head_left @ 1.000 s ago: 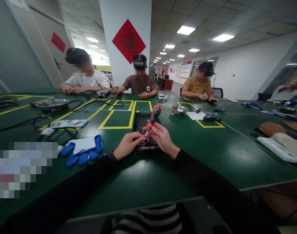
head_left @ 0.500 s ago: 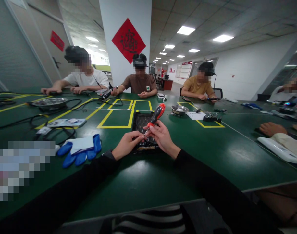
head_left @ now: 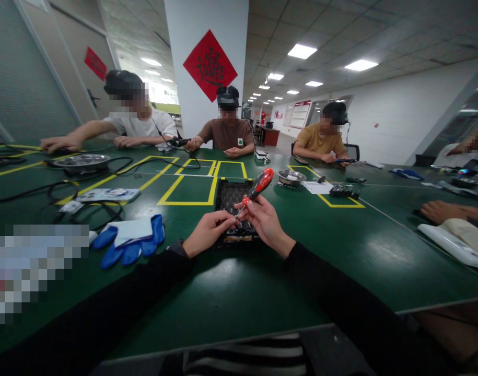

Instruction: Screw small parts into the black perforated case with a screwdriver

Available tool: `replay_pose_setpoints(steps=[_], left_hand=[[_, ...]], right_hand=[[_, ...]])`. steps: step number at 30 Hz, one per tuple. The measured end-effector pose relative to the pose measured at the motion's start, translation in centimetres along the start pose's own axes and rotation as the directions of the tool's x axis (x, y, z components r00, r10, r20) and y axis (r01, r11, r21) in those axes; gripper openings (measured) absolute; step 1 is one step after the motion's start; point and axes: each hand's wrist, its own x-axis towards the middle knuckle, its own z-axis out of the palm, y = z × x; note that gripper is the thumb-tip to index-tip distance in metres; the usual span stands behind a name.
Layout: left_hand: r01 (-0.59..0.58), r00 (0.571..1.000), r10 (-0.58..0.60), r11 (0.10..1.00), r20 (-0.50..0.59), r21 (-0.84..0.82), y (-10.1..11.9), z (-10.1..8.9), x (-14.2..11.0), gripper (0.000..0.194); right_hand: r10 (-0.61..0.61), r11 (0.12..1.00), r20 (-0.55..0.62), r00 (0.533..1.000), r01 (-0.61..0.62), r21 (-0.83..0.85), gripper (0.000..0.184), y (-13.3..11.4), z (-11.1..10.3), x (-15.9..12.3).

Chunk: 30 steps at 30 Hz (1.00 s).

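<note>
Between thumb and fingers, my right hand [head_left: 265, 222] holds a screwdriver [head_left: 258, 186] with a red and black handle. It is tilted, its thin shaft pointing down and left to the fingertips of my left hand [head_left: 208, 230]. Those left fingers are pinched together at the tip of the shaft; whatever small thing they hold is too small to make out. Below both hands lies an open black tray-like case [head_left: 229, 196] on the green table, its lower part partly covered by my hands. A brownish strip [head_left: 239, 238] shows along its near edge.
Blue gloves [head_left: 131, 250] with a white cloth lie to the left, beside cables and a flat packet [head_left: 107, 195]. A metal bowl [head_left: 291, 177], a paper sheet and a black part [head_left: 344, 191] stand right of centre. Several people sit around the table; one person's hand [head_left: 442, 210] rests at the right.
The view has shifted slightly, and the screwdriver leans a little more to the right. Across the table, the person at the left has stretched an arm further left.
</note>
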Motion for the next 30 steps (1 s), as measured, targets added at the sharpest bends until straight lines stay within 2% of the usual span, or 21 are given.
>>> replay_pose_setpoints(steps=[6, 12, 21, 30], left_hand=[[0.009, 1.000, -0.009, 1.000, -0.010, -0.013, -0.12, 0.01, 0.08, 0.030], [0.038, 0.999, -0.038, 0.999, -0.018, 0.029, -0.18, -0.05, 0.05, 0.030], [0.012, 1.000, -0.011, 0.999, -0.005, 0.045, 0.04, 0.00, -0.03, 0.030], [0.008, 1.000, -0.008, 1.000, -0.005, 0.019, -0.17, 0.16, 0.02, 0.030]], right_hand=[[-0.019, 1.000, 0.005, 1.000, 0.019, 0.003, 0.021, 0.06, -0.09, -0.04], [0.017, 0.998, 0.034, 0.999, -0.019, 0.060, 0.029, 0.17, -0.30, 0.03], [-0.007, 1.000, 0.013, 1.000, 0.007, 0.012, 0.021, -0.10, 0.04, -0.09], [-0.048, 0.997, -0.042, 0.998, 0.045, -0.057, 0.028, 0.24, -0.04, 0.13]])
